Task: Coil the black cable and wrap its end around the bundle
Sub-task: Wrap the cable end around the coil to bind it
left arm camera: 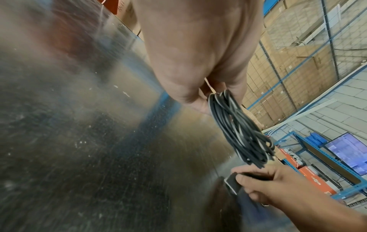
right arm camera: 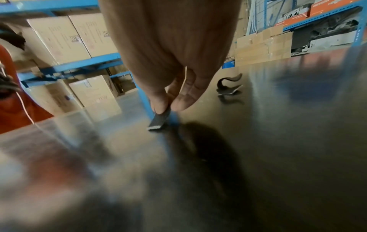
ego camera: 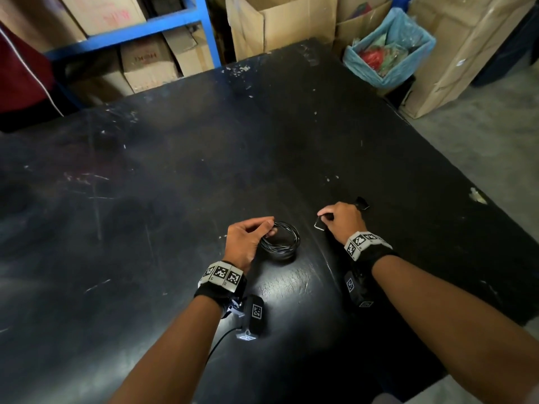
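Note:
A black cable is wound into a small round coil just above the black table. My left hand pinches the coil's left side between thumb and fingers; in the left wrist view the coil hangs from those fingers. To its right my right hand pinches a short black strap with a pale end, held clear of the coil. In the right wrist view the strap sticks out below thumb and forefinger. The cable's free end cannot be made out.
A second curled black strap lies on the table just beyond my right hand, also seen in the right wrist view as the strap. Cardboard boxes, blue shelving and a blue-lined bin stand past the far edge.

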